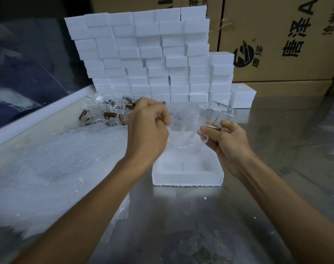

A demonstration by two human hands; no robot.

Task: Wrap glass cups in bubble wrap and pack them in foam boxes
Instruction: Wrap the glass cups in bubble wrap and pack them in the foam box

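A clear glass cup (183,136), partly covered by a sheet of bubble wrap (183,115), hangs between my hands above an open white foam box (187,180). My left hand (149,126) grips the wrap's left side with curled fingers. My right hand (225,138) pinches the wrap's right edge between thumb and fingers. A second glass cup (219,113) lies on its side just behind my right hand. More glass cups with brown handles (107,113) lie in a heap at the back left.
A pile of bubble wrap sheets (53,159) covers the left of the steel table (276,187). A tall stack of white foam boxes (152,60) stands behind, with another foam box (242,96) to its right. Cardboard cartons (276,39) line the back right.
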